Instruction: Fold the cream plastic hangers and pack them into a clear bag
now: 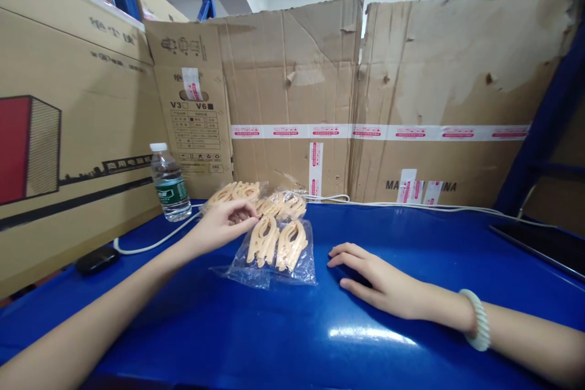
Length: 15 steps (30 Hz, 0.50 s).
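Note:
My left hand is closed, thumb and fingertips together at the upper left edge of a clear plastic bag. Inside the bag are two bundles of beige pieces that look like folded travel hangers. Behind it, partly covered by my hand, lie more bagged beige bundles. My right hand, with a pale twisted bracelet at its wrist, rests on the blue tabletop to the right of the front bag. Its fingers are apart and hold nothing.
A water bottle stands at the back left, near a black mouse-like object. White cable runs along the back. Cardboard panels wall the rear, and a large carton the left. A dark flat device lies at right.

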Each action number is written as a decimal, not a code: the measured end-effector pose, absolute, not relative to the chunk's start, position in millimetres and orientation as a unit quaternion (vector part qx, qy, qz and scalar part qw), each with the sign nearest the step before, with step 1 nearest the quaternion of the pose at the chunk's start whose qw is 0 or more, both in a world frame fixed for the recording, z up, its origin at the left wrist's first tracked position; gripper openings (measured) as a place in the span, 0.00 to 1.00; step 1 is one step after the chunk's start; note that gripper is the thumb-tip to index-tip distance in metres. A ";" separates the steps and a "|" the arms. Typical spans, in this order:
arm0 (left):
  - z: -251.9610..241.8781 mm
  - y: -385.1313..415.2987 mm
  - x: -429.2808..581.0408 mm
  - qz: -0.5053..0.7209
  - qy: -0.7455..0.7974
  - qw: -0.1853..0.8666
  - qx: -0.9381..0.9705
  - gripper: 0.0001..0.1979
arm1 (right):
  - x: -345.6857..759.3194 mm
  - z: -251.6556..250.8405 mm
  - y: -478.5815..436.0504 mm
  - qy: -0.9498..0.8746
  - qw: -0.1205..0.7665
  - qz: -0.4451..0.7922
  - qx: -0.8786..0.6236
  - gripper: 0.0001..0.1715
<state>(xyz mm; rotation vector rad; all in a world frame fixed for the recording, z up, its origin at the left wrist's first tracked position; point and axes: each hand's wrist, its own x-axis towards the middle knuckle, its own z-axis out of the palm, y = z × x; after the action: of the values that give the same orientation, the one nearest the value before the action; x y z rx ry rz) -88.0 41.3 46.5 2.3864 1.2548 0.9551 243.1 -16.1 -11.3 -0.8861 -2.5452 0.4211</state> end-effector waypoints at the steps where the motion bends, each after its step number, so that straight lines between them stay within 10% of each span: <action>1: 42.6 48.8 -94.9 0.339 0.446 0.165 0.812 0.10 | 243.1 -10.9 -16.7 -0.914 0.203 0.148 -0.318 0.16; 15: 18.7 91.3 -119.4 0.320 0.548 0.254 0.730 0.06 | 242.3 -7.0 -19.4 -0.925 0.176 0.104 -0.320 0.17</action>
<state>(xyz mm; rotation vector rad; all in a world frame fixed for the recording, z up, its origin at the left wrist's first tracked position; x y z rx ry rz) -119.4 91.3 18.7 1.9843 1.4880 0.8689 242.3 -19.4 -7.0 -0.9058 -2.6202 0.2938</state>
